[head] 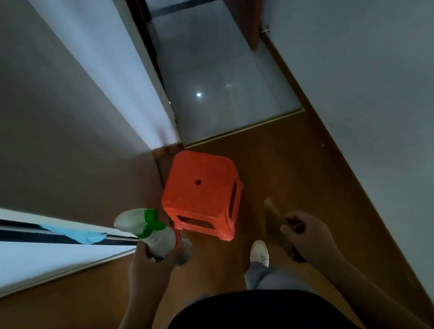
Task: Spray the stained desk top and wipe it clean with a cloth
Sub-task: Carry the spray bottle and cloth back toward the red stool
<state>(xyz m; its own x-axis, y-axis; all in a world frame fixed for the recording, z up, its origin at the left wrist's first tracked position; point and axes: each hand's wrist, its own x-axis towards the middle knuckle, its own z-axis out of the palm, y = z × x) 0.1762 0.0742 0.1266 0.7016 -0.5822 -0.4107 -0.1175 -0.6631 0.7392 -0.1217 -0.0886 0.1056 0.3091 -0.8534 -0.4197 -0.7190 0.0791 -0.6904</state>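
At the far left of the frame a white surface with a dark rail (11, 228) along it runs toward the middle, and a blue cloth (78, 233) lies draped over that rail, apart from both hands; whether this surface is the desk cannot be told. Just right of the rail's end, in the lower middle, the left hand (152, 266) is wrapped around the body of a white spray bottle (162, 240) with a green trigger head, the fingers curled tight against it and the nozzle pointing left. Above and right of the bottle, near the centre, an orange plastic stool (200, 191) stands on the brown wooden floor (279, 161), close to the corner of a wall. Behind it, in the upper middle, pale glossy tiles stretch through a doorway. Below the stool a white shoe (259, 252) and a grey trouser leg show. Toward the lower right the right hand (310, 234) is closed around a dull brownish thing (271, 218), blurred, perhaps a rag or brush; what it is cannot be told
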